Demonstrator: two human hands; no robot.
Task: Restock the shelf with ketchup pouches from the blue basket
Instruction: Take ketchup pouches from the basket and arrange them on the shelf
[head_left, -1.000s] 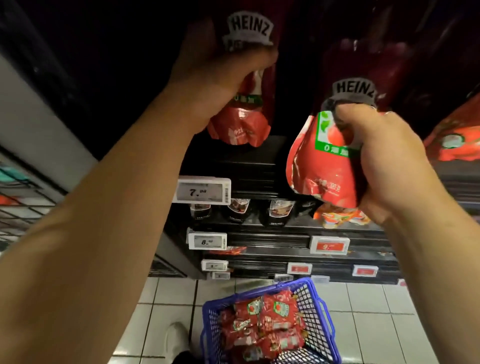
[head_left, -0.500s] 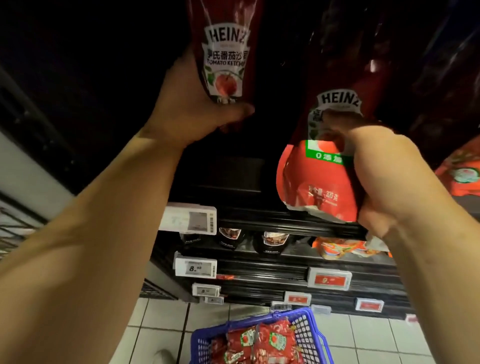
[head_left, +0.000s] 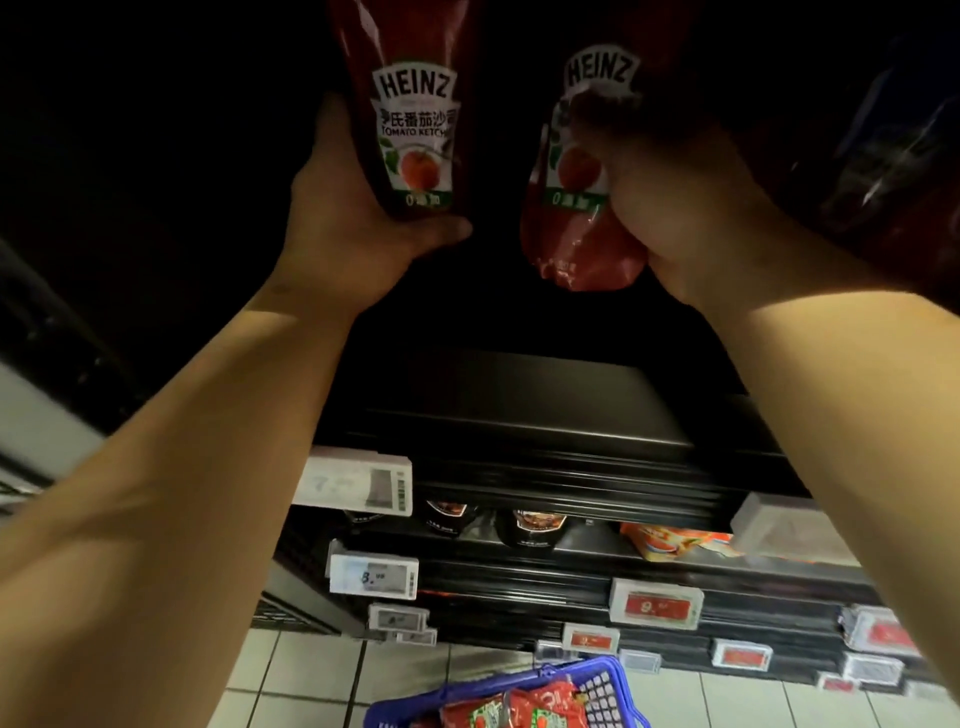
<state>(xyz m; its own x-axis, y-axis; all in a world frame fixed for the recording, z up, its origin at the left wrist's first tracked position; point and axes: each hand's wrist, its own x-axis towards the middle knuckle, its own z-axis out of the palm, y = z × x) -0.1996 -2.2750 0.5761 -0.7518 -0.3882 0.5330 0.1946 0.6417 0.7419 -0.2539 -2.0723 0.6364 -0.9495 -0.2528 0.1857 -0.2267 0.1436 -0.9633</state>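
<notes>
Down at the bottom edge, nearest the feet, the blue basket (head_left: 602, 680) sits on the tiled floor (head_left: 306, 675) with more red pouches (head_left: 519, 701) heaped inside, so by my read the restock has a good way to go.

Up along both forearms now, past the price tags (head_left: 358, 480) on the shelf edges (head_left: 545, 493). The left hand (head_left: 353, 218) cups the bottom of the left ketchup pouch (head_left: 415, 135): thumb curled under its lower corner, palm along its left side, the remaining fingers hidden behind the pack. The pouch stands upright, label facing out and fully readable.

Across to the right hand (head_left: 680, 208), which grips the right ketchup pouch (head_left: 566, 208) from its right side. Fingers wrap over the label's upper middle, just below the brand name, pressed close together and deep in shadow. The pouch's soft bottom bulges out below and left of the knuckles, crumpled, and it leans a touch.

The two pouches hang near each other, not touching, both raised toward the dark upper shelf (head_left: 519, 322). Whether either one already rests on anything up there, I cannot tell; it is too dark.

To do this step well, I'd say: seat each base flat before letting go, keep labels forward, and ease the right-hand squeeze so that slack pack stands rather than slumps. The risk is a floppy pouch toppling forward on release.
</notes>
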